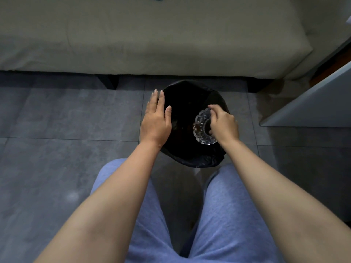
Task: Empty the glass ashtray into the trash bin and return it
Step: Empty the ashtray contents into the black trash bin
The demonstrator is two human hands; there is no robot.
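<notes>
A round trash bin (199, 162) lined with a black bag stands on the floor between my knees and a sofa. My right hand (224, 125) grips the cut-glass ashtray (201, 128) by its rim, holding it tipped on its side over the right half of the bin's mouth, its bottom facing me. My left hand (157, 118) lies flat with fingers extended on the bin's left rim and holds nothing. The bin's inside is dark, so its contents cannot be made out.
A beige sofa (152, 35) with dark legs runs across the back, close behind the bin. A grey cabinet or table edge (311, 103) juts in at the right. The floor (66, 120) is dark grey tile. My legs in blue trousers fill the foreground.
</notes>
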